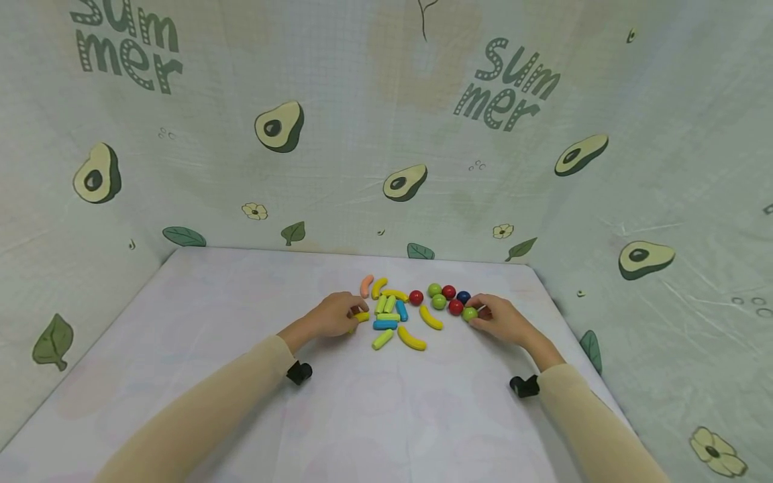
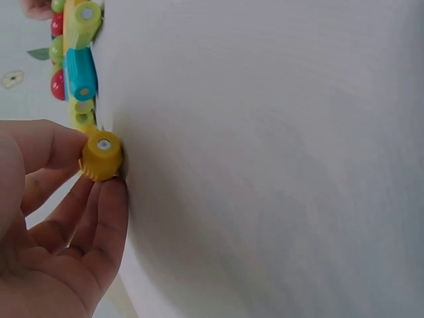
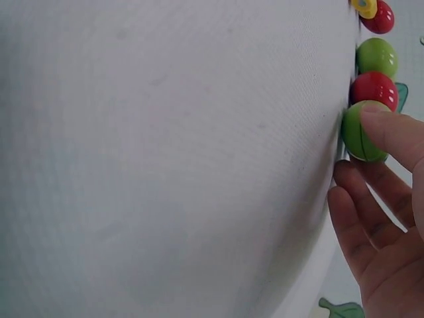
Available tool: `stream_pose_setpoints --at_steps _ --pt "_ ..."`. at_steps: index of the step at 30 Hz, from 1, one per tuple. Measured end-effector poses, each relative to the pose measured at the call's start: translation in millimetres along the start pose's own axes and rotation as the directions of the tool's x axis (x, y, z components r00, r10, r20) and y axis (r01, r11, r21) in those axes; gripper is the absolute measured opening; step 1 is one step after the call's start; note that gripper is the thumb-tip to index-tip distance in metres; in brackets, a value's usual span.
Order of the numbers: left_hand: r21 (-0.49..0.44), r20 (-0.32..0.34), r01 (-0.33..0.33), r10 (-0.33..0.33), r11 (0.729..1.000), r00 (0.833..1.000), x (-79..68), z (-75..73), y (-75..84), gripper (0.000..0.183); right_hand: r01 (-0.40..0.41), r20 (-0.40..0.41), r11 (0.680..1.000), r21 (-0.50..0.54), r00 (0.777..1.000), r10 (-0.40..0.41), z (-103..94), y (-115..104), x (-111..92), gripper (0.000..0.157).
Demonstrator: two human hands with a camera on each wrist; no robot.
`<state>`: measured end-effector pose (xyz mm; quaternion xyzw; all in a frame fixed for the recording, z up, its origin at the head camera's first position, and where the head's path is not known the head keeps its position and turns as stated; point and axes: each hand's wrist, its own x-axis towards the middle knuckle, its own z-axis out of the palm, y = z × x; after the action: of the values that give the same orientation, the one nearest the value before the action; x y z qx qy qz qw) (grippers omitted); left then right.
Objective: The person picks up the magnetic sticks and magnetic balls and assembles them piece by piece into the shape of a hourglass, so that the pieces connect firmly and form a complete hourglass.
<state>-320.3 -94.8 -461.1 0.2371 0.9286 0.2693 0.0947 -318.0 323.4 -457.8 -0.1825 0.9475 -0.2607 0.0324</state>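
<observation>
In the head view my left hand (image 1: pixel 335 315) pinches a yellow toy banana (image 1: pixel 362 316) at the left of the group of pieces. The left wrist view shows the banana's round end (image 2: pixel 103 156), with a pale disc in it, between thumb and fingertips, close to the table. On the other side my right hand (image 1: pixel 500 320) holds a green ball (image 1: pixel 470 313). Seen from the right wrist, the thumb lies on the ball (image 3: pixel 363 136) and fingertips are under it. A red ball (image 1: pixel 455 307) and a dark blue ball (image 1: pixel 463 296) lie right beside it.
Between the hands lie light green sticks (image 1: pixel 383 339), blue sticks (image 1: pixel 385 325) and several yellow bananas (image 1: pixel 412 338). Behind are a pink curved piece (image 1: pixel 366 286), a red ball (image 1: pixel 416 297) and green balls (image 1: pixel 435 290). Printed cloth (image 1: pixel 338 201) walls the white table (image 1: pixel 362 416).
</observation>
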Motion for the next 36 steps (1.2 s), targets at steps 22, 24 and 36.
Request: stream_pose_setpoints --at_steps 22,24,36 --pt "-0.071 -0.044 0.054 -0.057 0.996 0.997 -34.8 -17.7 -24.1 0.026 0.006 -0.008 1.0 -0.01 1.0 -0.006 0.9 1 -2 0.03" --pt "-0.065 -0.044 0.065 -0.068 0.996 0.997 -38.3 -18.6 -25.6 0.025 0.006 -0.01 1.0 -0.006 1.0 -0.006 1.5 1 -2 0.03" --pt "-0.067 -0.05 0.079 -0.083 0.995 0.995 -50.5 -22.4 -30.5 0.025 0.001 -0.029 1.0 0.015 1.0 0.0 2.2 1 -3 0.03"
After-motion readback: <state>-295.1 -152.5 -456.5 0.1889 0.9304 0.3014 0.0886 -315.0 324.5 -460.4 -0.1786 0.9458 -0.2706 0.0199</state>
